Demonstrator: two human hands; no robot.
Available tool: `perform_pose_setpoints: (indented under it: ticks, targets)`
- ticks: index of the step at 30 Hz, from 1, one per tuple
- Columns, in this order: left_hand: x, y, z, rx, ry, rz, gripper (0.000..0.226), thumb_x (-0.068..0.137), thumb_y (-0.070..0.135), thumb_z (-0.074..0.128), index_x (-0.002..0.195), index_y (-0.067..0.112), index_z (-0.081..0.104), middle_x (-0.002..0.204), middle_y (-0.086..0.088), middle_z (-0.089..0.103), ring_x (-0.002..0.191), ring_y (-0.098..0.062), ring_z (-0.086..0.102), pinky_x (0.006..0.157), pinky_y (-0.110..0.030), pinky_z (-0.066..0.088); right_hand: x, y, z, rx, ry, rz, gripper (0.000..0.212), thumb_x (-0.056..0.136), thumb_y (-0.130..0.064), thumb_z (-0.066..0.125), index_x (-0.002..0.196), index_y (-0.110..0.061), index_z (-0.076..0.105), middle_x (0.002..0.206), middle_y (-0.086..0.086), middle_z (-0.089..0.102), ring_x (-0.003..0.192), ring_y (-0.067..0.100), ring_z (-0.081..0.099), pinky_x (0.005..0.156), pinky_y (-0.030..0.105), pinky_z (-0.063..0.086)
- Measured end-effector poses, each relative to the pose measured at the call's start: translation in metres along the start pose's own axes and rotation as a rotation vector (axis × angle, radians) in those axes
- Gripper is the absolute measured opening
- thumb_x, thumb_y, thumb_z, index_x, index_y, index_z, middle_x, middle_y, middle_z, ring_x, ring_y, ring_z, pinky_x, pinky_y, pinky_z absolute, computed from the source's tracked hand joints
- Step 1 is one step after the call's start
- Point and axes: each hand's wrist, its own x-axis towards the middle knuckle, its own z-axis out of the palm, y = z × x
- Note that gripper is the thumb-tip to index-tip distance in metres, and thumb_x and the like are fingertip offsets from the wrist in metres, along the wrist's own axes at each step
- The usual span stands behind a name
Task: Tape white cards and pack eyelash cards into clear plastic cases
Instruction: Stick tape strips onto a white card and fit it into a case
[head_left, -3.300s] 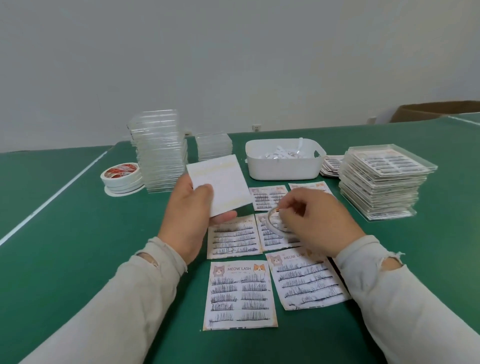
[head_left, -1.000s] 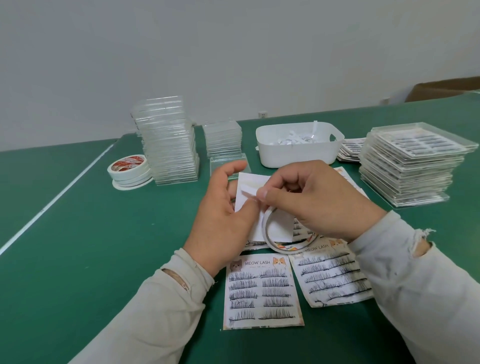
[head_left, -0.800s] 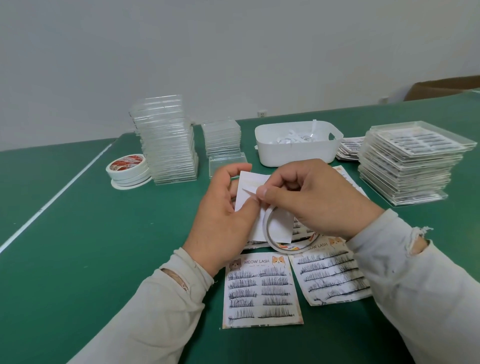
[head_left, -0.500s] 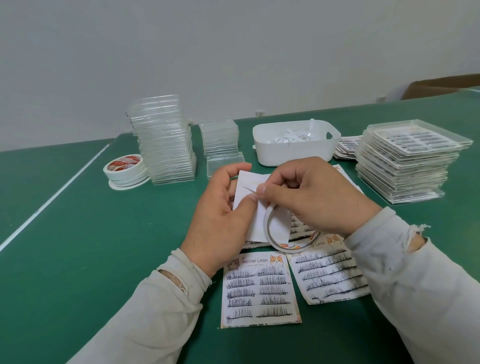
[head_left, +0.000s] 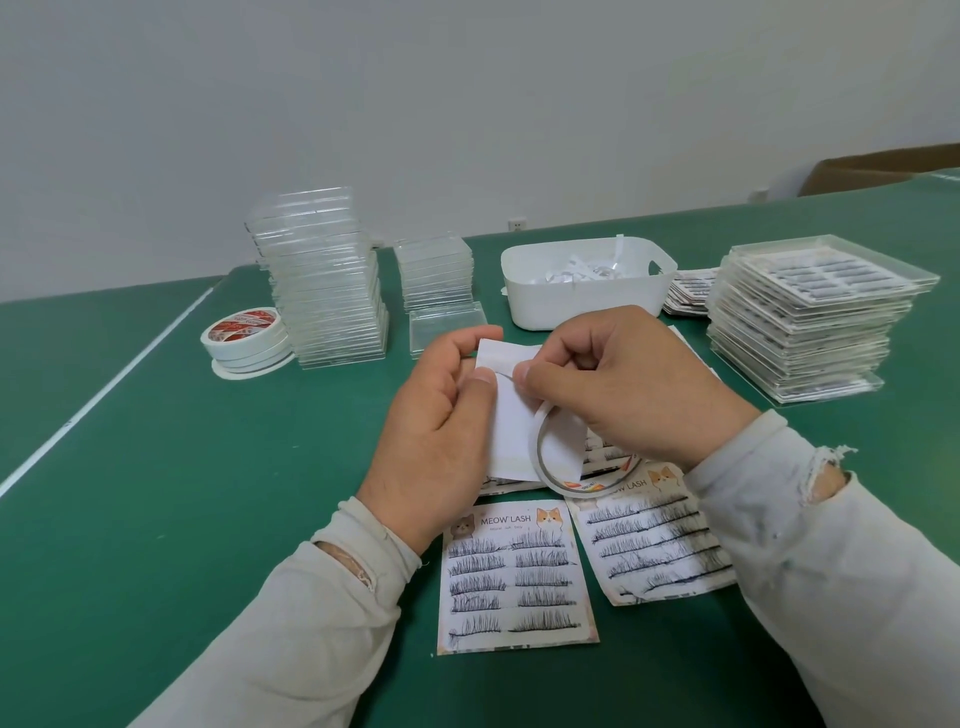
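Grip, left hand (head_left: 441, 415): we are pinching the plain white rectangular paper card (head_left: 511, 415) along its left edge, thumb on the face, fingers curled behind, holding it tilted up above the green tabletop (head_left: 208, 519).

Grip, right hand (head_left: 618, 384): we are pinching the free end of the narrow tape at the card's upper edge between thumb and forefinger; the thin, nearly spent ring of double-sided tape (head_left: 558, 457) is hanging below the hand, in front of the card.

Method, as we judge it: we are laying a strip across the card, so we should be keeping the tape taut and parallel to the top edge, pressing from one side to the other to avoid wrinkles, and steadying the card firmly with the left thumb.

Pose: both wrists are raised clear of the tabletop, forearms converging, knuckles of the right hand turned upward.

Location of stock: printed eyelash cards with cat motifs (head_left: 514, 577) are lying flat directly beneath the hands; the tall stack of empty clear plastic cases (head_left: 322, 280) is standing far left; the stack of filled clear cases (head_left: 810, 322) is standing far right.
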Motion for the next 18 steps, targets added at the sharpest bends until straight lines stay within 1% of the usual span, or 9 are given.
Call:
perform_pose_setpoints:
  ticks: [3,6,15,18]
  targets:
    - [-0.0002,0.0002,0.0002,0.039,0.006,0.01,0.031,0.105,0.006,0.046,0.12,0.029,0.06,0.092,0.014,0.073,0.076,0.0,0.061,0.066,-0.016,0.052,0.0001,-0.0008,0.0003,-0.012,0.028,0.003,0.025,0.086,-0.03,0.076,0.069,-0.011,0.074,0.041,-0.016,0.047,0.039,0.004,0.042,0.043,0.01,0.031]
    - [-0.0005,0.0017,0.0011,0.06,0.009,0.023,0.032,0.105,0.004,0.046,0.119,0.029,0.06,0.091,0.018,0.072,0.074,0.005,0.061,0.066,-0.011,0.05,-0.0001,-0.0016,0.0003,-0.015,0.043,0.011,0.027,0.085,-0.031,0.077,0.066,-0.012,0.072,0.041,-0.016,0.047,0.04,0.003,0.042,0.043,0.01,0.031]
    - [-0.0017,0.003,0.0022,0.082,-0.003,0.038,0.03,0.105,0.005,0.046,0.122,0.025,0.06,0.088,0.021,0.07,0.071,0.005,0.059,0.064,-0.013,0.049,0.0,-0.0025,0.0009,-0.055,0.076,0.051,0.03,0.084,-0.03,0.076,0.063,-0.01,0.068,0.041,-0.015,0.046,0.041,0.004,0.042,0.044,0.011,0.034]
    - [-0.0025,0.0039,0.0025,0.07,-0.008,0.046,0.027,0.103,0.011,0.047,0.121,0.026,0.06,0.087,0.019,0.07,0.072,0.003,0.059,0.064,-0.013,0.05,-0.0001,-0.0026,0.0016,-0.062,0.076,0.057,0.031,0.084,-0.029,0.076,0.061,-0.01,0.066,0.04,-0.015,0.045,0.041,0.003,0.042,0.044,0.011,0.033]
